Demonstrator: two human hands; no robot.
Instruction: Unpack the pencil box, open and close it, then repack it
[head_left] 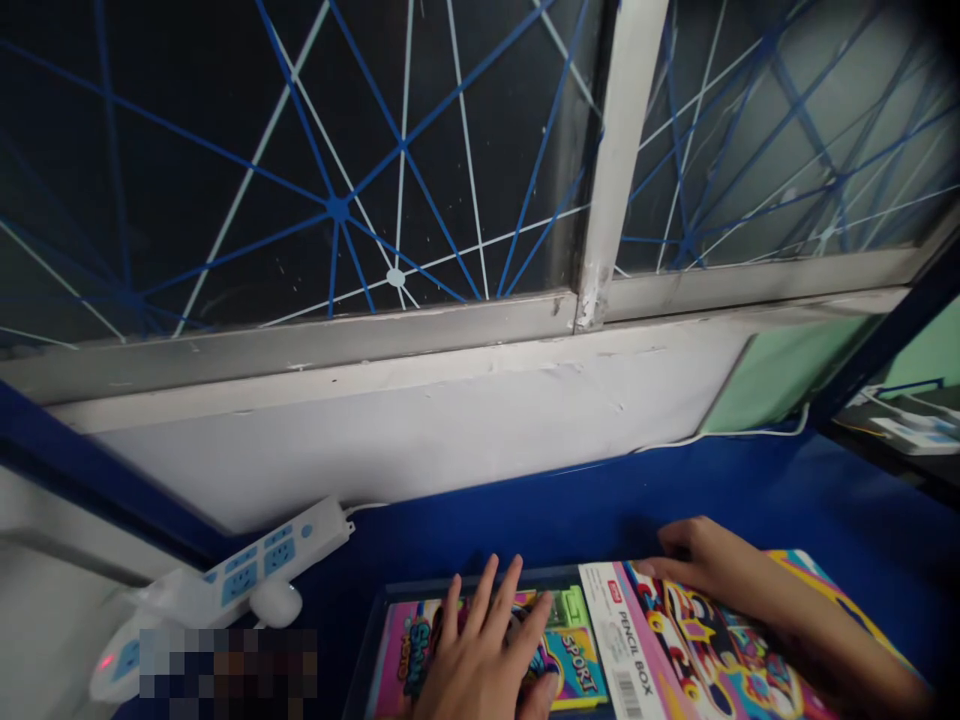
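A printed card sleeve (626,660) marked "PENCIL BOX" lies on the blue table, with bright cartoon pictures and a barcode. To its left a dark blue tray (375,640) shows, holding colourful flat pieces, one with the word "SPORT" (577,668) and a green clear plastic part (574,607). My left hand (480,650) rests flat over these pieces, fingers spread. At the sleeve's far edge my right hand (694,560) is curled, the thumb on the card and the fingers bent down behind it. My right forearm crosses the sleeve and covers part of its pictures.
A white power strip (322,535) with a round white plug (276,603) lies at the left. Behind the blue table (480,520) stand a white wall panel (420,440) and patterned windows. A cable (742,432) runs along the back; a dark shelf with white devices (919,432) is at right.
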